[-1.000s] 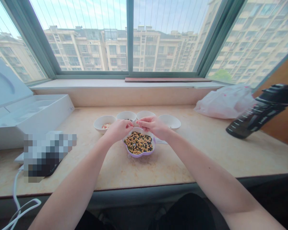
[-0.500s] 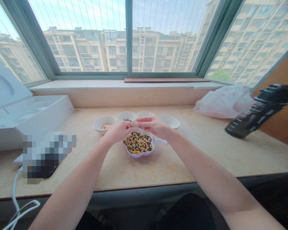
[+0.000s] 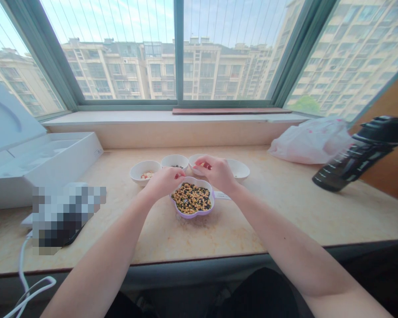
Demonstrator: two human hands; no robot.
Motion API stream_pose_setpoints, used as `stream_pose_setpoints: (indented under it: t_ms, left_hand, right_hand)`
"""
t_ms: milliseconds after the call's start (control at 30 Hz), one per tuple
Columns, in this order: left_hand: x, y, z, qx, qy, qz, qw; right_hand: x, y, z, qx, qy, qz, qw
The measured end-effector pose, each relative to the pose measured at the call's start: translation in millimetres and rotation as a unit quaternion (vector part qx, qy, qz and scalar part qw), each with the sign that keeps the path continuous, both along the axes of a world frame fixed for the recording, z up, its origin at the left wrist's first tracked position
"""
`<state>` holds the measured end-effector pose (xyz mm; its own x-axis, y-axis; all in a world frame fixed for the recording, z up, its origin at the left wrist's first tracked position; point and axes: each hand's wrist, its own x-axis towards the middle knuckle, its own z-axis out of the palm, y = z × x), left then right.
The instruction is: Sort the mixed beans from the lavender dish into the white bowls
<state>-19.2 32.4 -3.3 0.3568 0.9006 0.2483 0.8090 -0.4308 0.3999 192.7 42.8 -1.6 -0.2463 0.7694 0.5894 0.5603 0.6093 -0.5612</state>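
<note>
Holding left hand (image 3: 166, 181) and right hand (image 3: 217, 173) close above the far side of a lilac flower-shaped dish (image 3: 195, 215), set level at mid-counter (image 3: 199, 240), just in front of four white bowls (image 3: 240, 168) in a row. Filled with yellowish and black beans (image 3: 191, 197). Pointing rightward by its pale handle (image 3: 223, 195), partly hidden under the right wrist; long axis, handle included, running sideways, nearly along the counter's front edge. On the left, fingers bent narrowly in toward the thumb by the far-left rim; cannot tell of any contact or load between the tips. On the right, fingers loosely curled in front of the third bowl from the left, partly covering it; too small to tell of anything gripped.
</note>
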Motion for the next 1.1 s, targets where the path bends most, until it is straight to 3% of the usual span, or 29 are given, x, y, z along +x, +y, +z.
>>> stream_pose_setpoints:
  t_ms: [133,333,433,500,567,700,767,833,933,1033,1100]
  left_hand:
    - [2.2,-2.3,3.2,-0.007,0.011,0.005,1.0]
    - [3.9,-4.4,6.1,-0.018,0.018,0.007,1.0]
    - [3.3,-4.4,5.7,-0.02,0.012,0.004,1.0]
    - [2.7,-4.1,5.2,-0.02,0.006,0.0,1.0]
    - [2.3,-3.8,4.7,-0.02,0.004,-0.004,1.0]
    - [2.6,-3.4,4.0,-0.019,0.005,-0.008,1.0]
    - [2.7,-3.1,3.6,-0.018,0.006,-0.01,1.0]
    - [2.5,-2.7,3.1,-0.016,0.006,-0.014,1.0]
    - [2.1,-2.2,2.8,-0.013,0.003,-0.018,1.0]
    - [2.0,-2.5,3.3,-0.018,0.009,-0.022,1.0]
    - [2.3,-3.4,4.0,-0.023,0.015,-0.022,0.999]
  right_hand:
    - [2.7,-1.7,3.4,0.054,0.001,-0.022,0.998]
    - [2.4,0.7,1.6,0.078,0.056,-0.018,0.995]
    - [0.2,1.2,2.7,0.05,0.116,-0.002,0.992]
    - [-0.9,2.0,5.2,-0.011,0.189,0.013,0.982]
    - [-0.4,3.8,8.4,-0.122,0.286,0.051,0.949]
    - [4.9,9.3,13.6,-0.354,0.415,0.16,0.823]
    - [7.3,11.3,14.5,-0.407,0.435,0.183,0.782]
    - [8.4,12.7,13.9,-0.424,0.44,0.193,0.768]
    - [9.0,14.7,10.4,-0.381,0.423,0.184,0.801]
    - [11.5,18.3,5.4,-0.262,0.345,0.093,0.897]
    - [14.4,21.7,2.2,-0.165,0.239,0.004,0.957]
